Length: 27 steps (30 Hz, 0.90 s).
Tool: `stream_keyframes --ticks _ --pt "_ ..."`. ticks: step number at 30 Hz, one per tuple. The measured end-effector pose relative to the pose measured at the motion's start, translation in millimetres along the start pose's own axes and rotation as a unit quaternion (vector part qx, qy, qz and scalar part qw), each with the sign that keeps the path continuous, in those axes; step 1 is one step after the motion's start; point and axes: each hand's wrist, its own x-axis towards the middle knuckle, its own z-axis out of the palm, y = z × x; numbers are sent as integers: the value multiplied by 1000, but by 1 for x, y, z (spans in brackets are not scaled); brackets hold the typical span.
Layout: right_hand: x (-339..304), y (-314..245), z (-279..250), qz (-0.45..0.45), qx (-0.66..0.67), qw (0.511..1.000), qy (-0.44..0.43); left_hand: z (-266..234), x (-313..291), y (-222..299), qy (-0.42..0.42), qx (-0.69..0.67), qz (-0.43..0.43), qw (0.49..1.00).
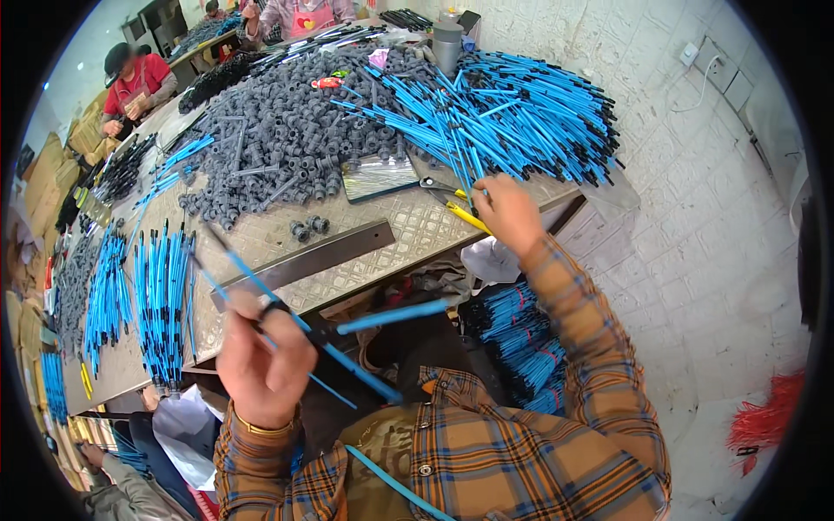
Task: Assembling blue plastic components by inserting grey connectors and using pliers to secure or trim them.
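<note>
My left hand (265,360) is closed around a few thin blue tubes (360,369) with black fittings, held at a slant over the table's front edge and blurred by motion. Farther right, my right hand (511,213) pinches the black end of a blue tube at the near edge of a large heap of blue tubes (547,113). Pliers with yellow handles (467,217) lie beside those fingers. In front of the heap of grey plastic fittings (287,139) is a dark metal bar (326,262). Two loose fittings (309,227) sit just behind it.
A flat, shiny tray (380,179) lies by the fittings. Bundles of blue tubes (161,304) are laid out at the left, and more tied bundles (521,347) are below the table. A grey cylinder (446,48) stands behind. Another person (139,82) works at the far left.
</note>
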Motion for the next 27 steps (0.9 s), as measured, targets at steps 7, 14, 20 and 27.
stream_keyframes --ticks 7,14,20,27 --pt "55 0 24 51 -165 975 -140 -25 -18 5 -104 110 -137 979" --pt "78 34 37 92 -25 995 36 -25 -22 5 17 74 -127 989" --pt "33 -45 -1 -9 217 973 78 -34 2 16 87 123 -45 988" --pt "-53 -115 -25 -131 248 959 -47 -35 65 -2 173 230 151 946"
